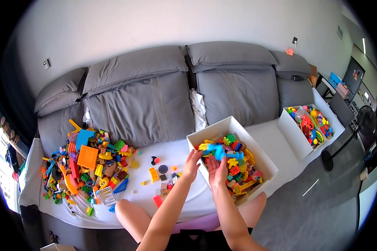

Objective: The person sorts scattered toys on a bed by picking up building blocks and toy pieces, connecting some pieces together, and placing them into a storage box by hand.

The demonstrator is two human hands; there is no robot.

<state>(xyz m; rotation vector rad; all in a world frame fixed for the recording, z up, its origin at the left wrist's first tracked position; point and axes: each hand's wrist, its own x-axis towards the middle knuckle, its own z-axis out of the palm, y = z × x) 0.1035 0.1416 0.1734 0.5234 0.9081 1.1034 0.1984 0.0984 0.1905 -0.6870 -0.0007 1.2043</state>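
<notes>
Over the near part of a white box [255,182] is a blurred blue and yellow toy [213,148]. Just below it are both my hands. My left hand [192,166] is by the box's left rim, its fingers stretched out, with nothing visible in it. With the palm showing and the fingers apart, my right hand [217,170] is over the near left side of the box. Whether it touches the toy I cannot tell. Under the hands, the box holds many mixed toys, among them a yellow flower-shaped piece [232,162] and a green piece [229,139].
A big toy heap lies on the sofa at left, with an orange plate [88,157] on top. Loose pieces, including a dark round disc [163,169], lie on the white cover. Another filled white box [296,133] stands at right. A black fan [366,120] is beyond it.
</notes>
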